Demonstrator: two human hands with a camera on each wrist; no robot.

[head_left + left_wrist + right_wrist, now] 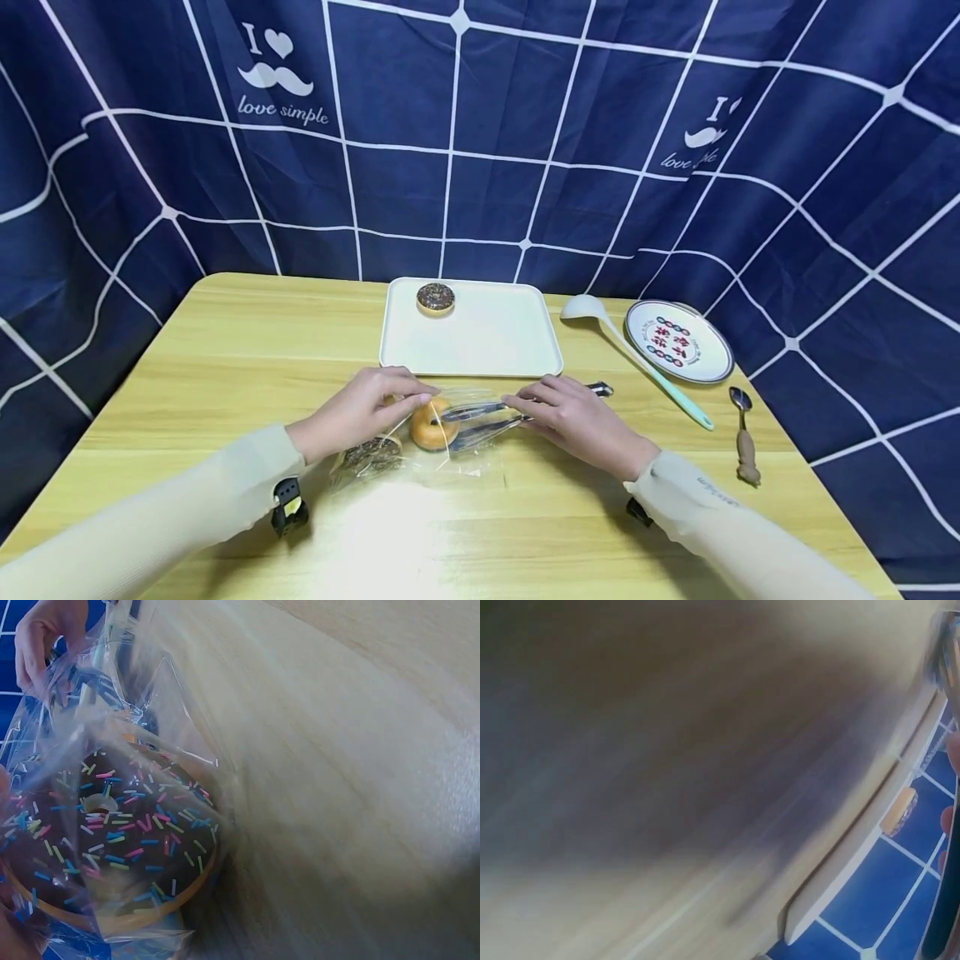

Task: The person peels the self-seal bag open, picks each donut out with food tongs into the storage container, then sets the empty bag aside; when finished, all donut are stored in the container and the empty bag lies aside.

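My left hand (367, 408) pinches the upper edge of a clear plastic bag (468, 468) that lies on the table. Inside the bag are a plain golden-brown donut (427, 429) and a chocolate donut with coloured sprinkles (112, 847), the latter under my left hand. My right hand (573, 423) holds metal tongs (491, 429) with a dark handle (943, 907). The tongs' spread arms reach into the bag, their tips at the plain donut; whether they grip it I cannot tell.
Behind the hands lies a white tray (491, 333) with another chocolate donut (436, 297) at its back left. To the right are a ladle (637, 358) with a mint handle, a printed white plate (705, 367) and a small spoon (745, 442). A blue curtain (405, 192) hangs behind the table.
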